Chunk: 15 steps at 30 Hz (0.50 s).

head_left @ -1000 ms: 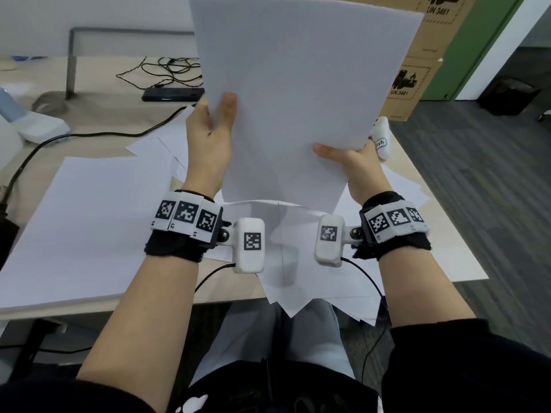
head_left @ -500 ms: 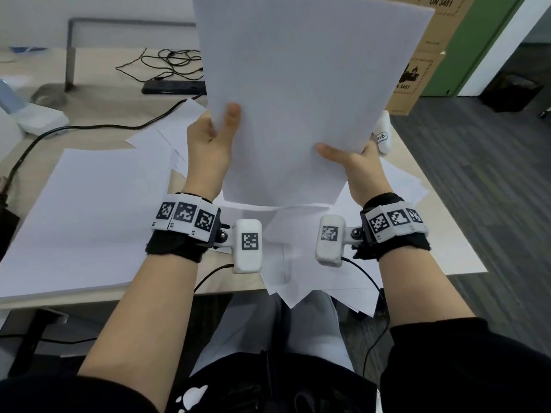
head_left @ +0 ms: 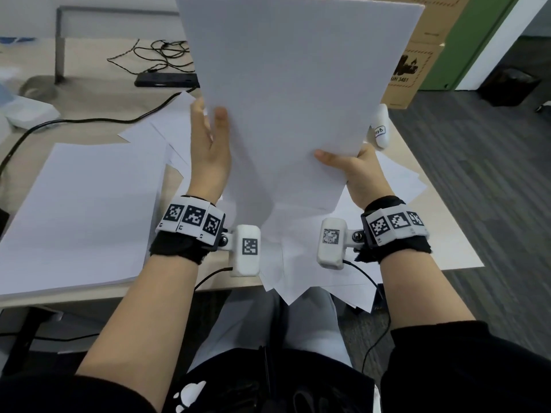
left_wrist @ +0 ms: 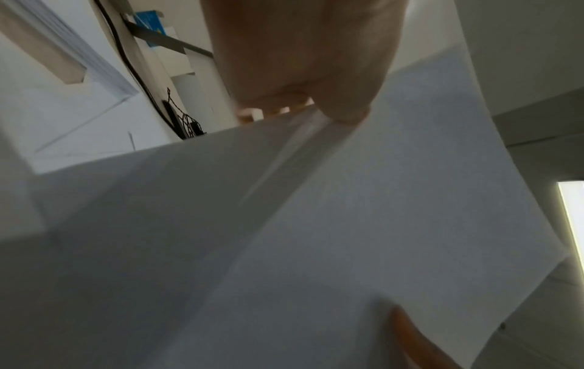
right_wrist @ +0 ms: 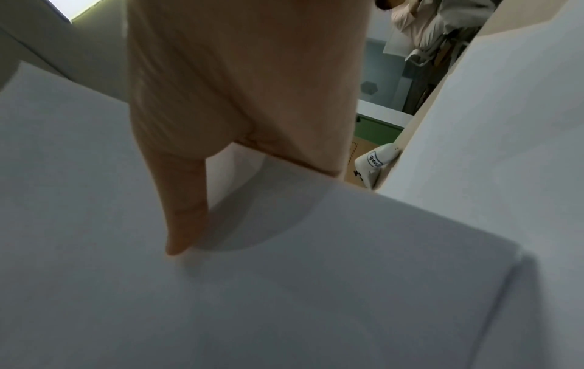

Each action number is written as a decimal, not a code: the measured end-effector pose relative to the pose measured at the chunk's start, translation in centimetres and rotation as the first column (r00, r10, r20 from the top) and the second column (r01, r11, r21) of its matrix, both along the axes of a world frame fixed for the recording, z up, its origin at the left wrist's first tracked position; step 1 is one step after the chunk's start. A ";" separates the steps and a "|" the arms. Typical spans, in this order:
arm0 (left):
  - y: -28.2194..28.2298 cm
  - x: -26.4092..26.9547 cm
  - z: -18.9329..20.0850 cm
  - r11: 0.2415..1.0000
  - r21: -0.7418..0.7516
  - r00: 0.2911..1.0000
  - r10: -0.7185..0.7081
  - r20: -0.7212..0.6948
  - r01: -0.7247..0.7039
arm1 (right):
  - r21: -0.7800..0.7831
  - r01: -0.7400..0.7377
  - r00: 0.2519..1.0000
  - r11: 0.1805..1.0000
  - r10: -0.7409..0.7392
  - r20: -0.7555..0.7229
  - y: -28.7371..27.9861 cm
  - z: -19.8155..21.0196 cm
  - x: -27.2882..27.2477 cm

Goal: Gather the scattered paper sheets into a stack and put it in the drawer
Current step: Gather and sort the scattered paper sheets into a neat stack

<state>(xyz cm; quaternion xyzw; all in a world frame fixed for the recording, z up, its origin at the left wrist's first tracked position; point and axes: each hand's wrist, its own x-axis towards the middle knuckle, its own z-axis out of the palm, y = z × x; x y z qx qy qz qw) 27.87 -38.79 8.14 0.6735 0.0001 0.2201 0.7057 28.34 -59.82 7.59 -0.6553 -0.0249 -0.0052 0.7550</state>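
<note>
I hold a stack of white paper sheets nearly upright above the desk, its lower edge just over the loose sheets lying below. My left hand grips the stack's left edge, thumb on the front face, fingers hidden behind. My right hand grips the lower right edge with its thumb on the front. In the left wrist view the stack fills the lower frame under my left hand. In the right wrist view my thumb presses the stack. No drawer is in view.
A large white sheet pile lies on the wooden desk at the left. Black cables, a black device and a white device sit further back. Cardboard boxes stand beyond the desk's right end.
The stack has dropped slightly toward the desk. My left hand has shifted on the stack's left edge. My right hand keeps its grip.
</note>
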 end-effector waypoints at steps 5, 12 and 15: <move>-0.7 -0.1 -0.4 0.999 0.042 0.999 0.016 -0.028 -0.015 | 0.020 0.017 1.000 1.000 -0.018 0.014 0.6 -0.2 -0.5; -0.3 0.1 -1.1 0.996 0.086 0.994 0.004 -0.114 0.006 | -0.033 0.067 0.998 0.997 -0.067 -0.020 0.2 -0.6 -0.6; -0.7 0.5 -0.9 0.998 0.054 0.987 -0.019 -0.161 0.028 | -0.052 0.135 0.990 0.990 -0.137 -0.044 -0.3 -0.3 -0.6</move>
